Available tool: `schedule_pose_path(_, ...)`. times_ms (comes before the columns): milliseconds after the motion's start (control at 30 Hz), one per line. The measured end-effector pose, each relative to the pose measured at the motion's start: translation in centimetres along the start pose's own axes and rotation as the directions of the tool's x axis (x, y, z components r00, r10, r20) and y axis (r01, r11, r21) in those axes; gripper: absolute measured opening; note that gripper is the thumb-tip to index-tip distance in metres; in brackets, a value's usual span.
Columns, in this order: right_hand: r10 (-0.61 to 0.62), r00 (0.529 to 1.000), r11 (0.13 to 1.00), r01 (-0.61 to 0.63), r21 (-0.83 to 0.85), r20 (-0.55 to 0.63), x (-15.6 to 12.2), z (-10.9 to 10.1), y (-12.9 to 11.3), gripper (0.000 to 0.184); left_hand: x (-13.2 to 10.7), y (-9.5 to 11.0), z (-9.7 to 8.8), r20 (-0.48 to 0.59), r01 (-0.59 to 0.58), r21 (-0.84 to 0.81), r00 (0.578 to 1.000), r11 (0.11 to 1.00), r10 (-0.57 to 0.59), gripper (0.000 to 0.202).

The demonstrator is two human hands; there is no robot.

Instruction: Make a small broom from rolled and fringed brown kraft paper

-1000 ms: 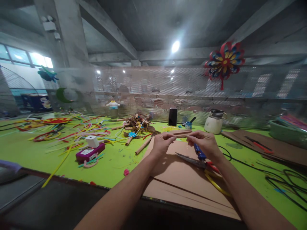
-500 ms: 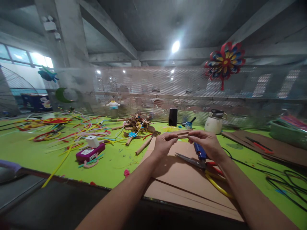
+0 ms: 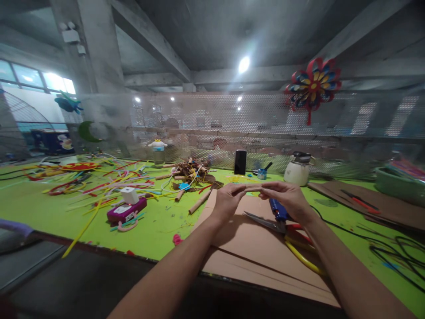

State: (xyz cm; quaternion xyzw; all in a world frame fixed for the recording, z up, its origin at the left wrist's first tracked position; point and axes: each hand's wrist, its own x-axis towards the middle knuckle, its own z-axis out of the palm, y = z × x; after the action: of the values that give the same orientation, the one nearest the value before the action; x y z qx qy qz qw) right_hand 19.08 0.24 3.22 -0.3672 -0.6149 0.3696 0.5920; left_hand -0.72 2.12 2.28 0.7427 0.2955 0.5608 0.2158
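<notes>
Between my two hands is a narrow strip of brown cardboard [image 3: 253,188], held level above the brown cardboard sheets [image 3: 245,246]. My left hand [image 3: 229,201] pinches its left end with thumb and fingers. The right end sits in the closed fingers of my right hand [image 3: 287,198]. Below the right hand lie a blue-handled tool [image 3: 278,210], partly hidden by that hand, and scissors [image 3: 265,223] with pointed metal blades. A yellow handle [image 3: 303,257] and a red handle show beside my right forearm.
A purple power strip [image 3: 126,211] with a white plug stands left. Behind are a pile of brown scraps [image 3: 191,173], a phone [image 3: 240,162], a small paint jar [image 3: 262,173] and a cream kettle [image 3: 296,170]. Black cable [image 3: 395,248] coils at right, near more cardboard [image 3: 352,195].
The cardboard strip looks flatter between my fingers, its two edges now closer together. My hands stay in nearly the same place, and the view has shifted very slightly.
</notes>
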Motion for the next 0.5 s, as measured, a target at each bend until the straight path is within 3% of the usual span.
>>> schedule_pose_path(167, 0.003, 1.0, 1.0, -0.003, -0.007, 0.011, 0.04, 0.19, -0.2, 0.034, -0.05, -0.21, 0.22, -0.056, 0.013, -0.028, 0.998, 1.0, -0.015, 0.018)
schedule_pose_path(500, -0.029, 0.999, 1.0, 0.029, -0.007, -0.025, -0.04, 0.37, -0.43, 0.029, -0.01, -0.68, 0.54, -0.061, 0.05, -0.127, 0.996, 0.991, -0.058, 0.018)
